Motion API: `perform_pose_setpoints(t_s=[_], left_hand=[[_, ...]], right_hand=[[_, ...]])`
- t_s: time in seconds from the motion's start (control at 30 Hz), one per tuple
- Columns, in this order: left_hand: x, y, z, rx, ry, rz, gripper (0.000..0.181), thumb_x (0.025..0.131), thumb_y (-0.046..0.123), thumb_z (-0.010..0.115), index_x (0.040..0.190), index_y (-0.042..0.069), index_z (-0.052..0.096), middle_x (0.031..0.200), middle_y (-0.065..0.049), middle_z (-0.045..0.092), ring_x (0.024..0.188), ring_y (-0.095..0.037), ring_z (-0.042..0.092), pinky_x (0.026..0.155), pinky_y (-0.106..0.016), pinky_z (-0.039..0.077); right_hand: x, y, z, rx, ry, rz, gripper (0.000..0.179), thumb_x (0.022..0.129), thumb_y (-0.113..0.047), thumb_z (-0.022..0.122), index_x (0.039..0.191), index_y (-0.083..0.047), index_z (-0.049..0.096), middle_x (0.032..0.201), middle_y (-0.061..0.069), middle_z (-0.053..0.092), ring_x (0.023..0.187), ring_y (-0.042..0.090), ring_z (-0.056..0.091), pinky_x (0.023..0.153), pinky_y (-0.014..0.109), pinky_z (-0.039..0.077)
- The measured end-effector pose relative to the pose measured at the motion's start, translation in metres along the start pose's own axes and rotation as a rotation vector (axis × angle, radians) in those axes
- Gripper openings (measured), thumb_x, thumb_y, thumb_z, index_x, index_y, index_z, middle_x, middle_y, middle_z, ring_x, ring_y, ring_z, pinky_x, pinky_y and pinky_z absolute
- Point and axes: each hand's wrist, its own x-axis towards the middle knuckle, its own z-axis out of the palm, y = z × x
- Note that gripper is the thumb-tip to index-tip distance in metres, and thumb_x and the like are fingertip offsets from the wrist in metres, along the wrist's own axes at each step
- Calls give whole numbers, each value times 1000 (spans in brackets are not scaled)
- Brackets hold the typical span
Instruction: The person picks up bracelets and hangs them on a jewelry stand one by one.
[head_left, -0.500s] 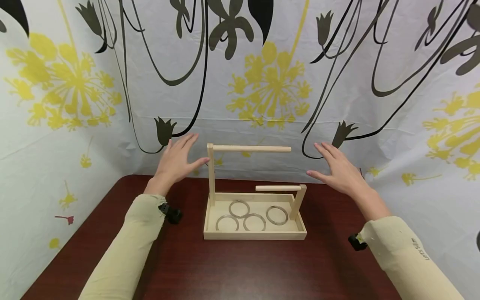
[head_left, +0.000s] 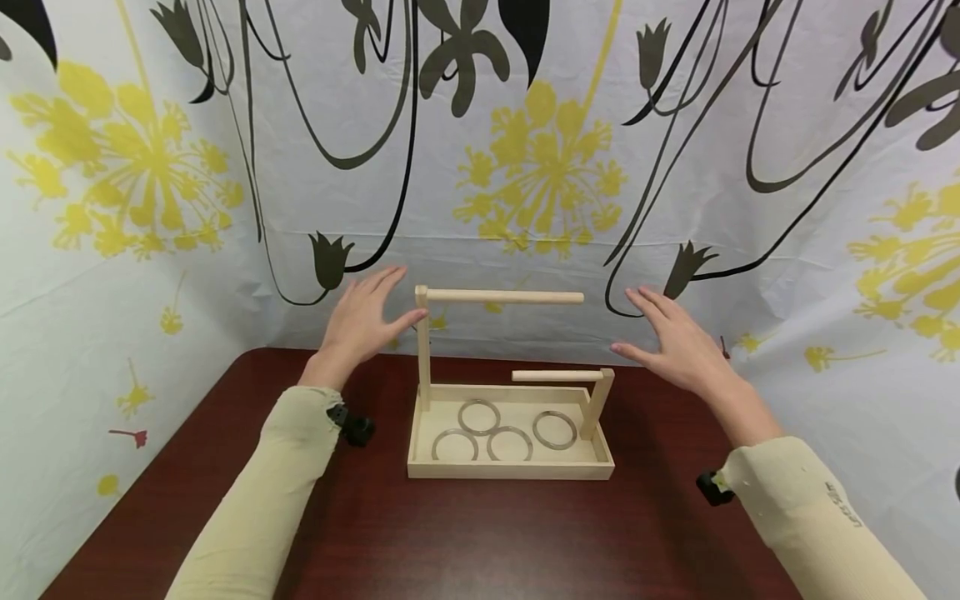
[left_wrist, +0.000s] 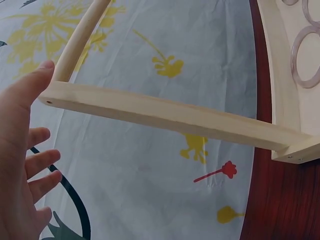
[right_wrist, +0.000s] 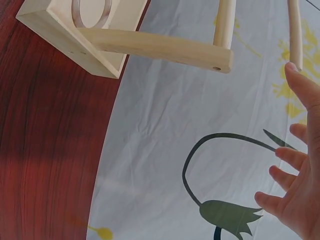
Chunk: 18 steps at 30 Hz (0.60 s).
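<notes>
A shallow wooden tray point(head_left: 510, 472) stands mid-table, with several thin translucent rings point(head_left: 554, 431) lying inside it. From its left end rises a tall post point(head_left: 423, 358) bearing a long horizontal dowel point(head_left: 506, 297); a short post point(head_left: 596, 406) at the right end bears a shorter dowel point(head_left: 557, 376). My left hand point(head_left: 358, 325) is raised beside the tall post, fingers spread, the thumb tip at the post's top. Opposite it, my right hand point(head_left: 678, 346) hovers to the right of the short post, fingers extended and holding nothing.
The dark red wooden table point(head_left: 480, 542) extends around the tray. Behind it and along the left hangs a white cloth point(head_left: 300, 200) printed with yellow, grey and black flowers. Small black cameras point(head_left: 358, 428) sit on both wrists.
My left hand has shifted slightly right, its thumb now overlapping the top of the tall post. The right hand, tray and rings look almost unchanged.
</notes>
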Motion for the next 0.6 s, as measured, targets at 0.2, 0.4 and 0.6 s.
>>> perform_pose_setpoints(t_s=[0.2, 0.4, 0.6], left_hand=[[1, 4, 1, -36, 14, 3, 83, 93, 63, 57, 157, 17, 32, 162, -9, 33, 149, -32, 32, 125, -54, 15], [0, 8, 1, -71, 26, -11, 81, 92, 60, 60, 156, 19, 34, 161, -8, 35, 148, -33, 34, 123, -53, 23], [0, 10, 3, -112, 14, -45, 79, 92, 61, 60, 156, 24, 33, 162, -5, 34, 147, -33, 35, 109, -58, 41]], right_hand=[[-2, -4, 0, 5, 28, -33, 88, 90, -54, 67, 159, -16, 26, 159, 21, 31, 144, 47, 30, 110, 67, 30], [-3, -10, -1, 4, 46, -55, 86, 90, -53, 68, 157, -15, 30, 158, 18, 35, 143, 45, 33, 109, 66, 33], [-3, -18, -2, 8, 55, -68, 84, 90, -53, 68, 156, -15, 33, 157, 18, 37, 142, 45, 35, 108, 66, 34]])
